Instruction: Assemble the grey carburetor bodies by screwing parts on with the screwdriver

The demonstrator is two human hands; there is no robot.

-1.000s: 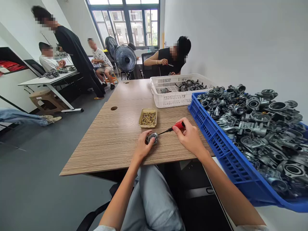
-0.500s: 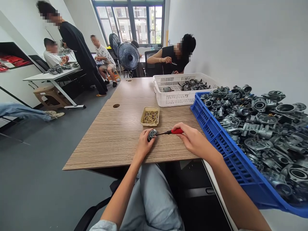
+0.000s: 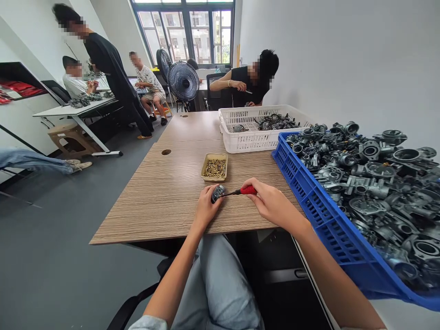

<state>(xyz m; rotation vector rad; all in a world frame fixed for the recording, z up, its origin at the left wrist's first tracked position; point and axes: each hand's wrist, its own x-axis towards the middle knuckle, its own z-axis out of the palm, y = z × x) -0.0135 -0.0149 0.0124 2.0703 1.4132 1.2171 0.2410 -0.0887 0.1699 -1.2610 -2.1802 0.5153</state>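
Note:
My left hand [image 3: 205, 204] is closed around a small grey metal carburetor [image 3: 217, 194] near the front of the wooden table [image 3: 154, 197]. In my right hand [image 3: 270, 200] is a screwdriver [image 3: 248, 189] with a red handle and a dark shaft. Its tip points left and meets the carburetor's right side; the exact contact point is too small to make out. Just beyond the hands stands a tan tray [image 3: 202, 173] holding many small brass parts [image 3: 215, 168].
At my right a blue crate [image 3: 321, 208] is heaped with carburetors [image 3: 373, 169]. Behind it stands a white basket [image 3: 252, 145] with more of them. Across the table a person [image 3: 252, 82] in black works. A fan [image 3: 184, 80] and other people are farther back.
My right hand and the screwdriver have shifted slightly left, toward the carburetor, and more of the red handle shows. My left hand and the carburetor stay almost in place.

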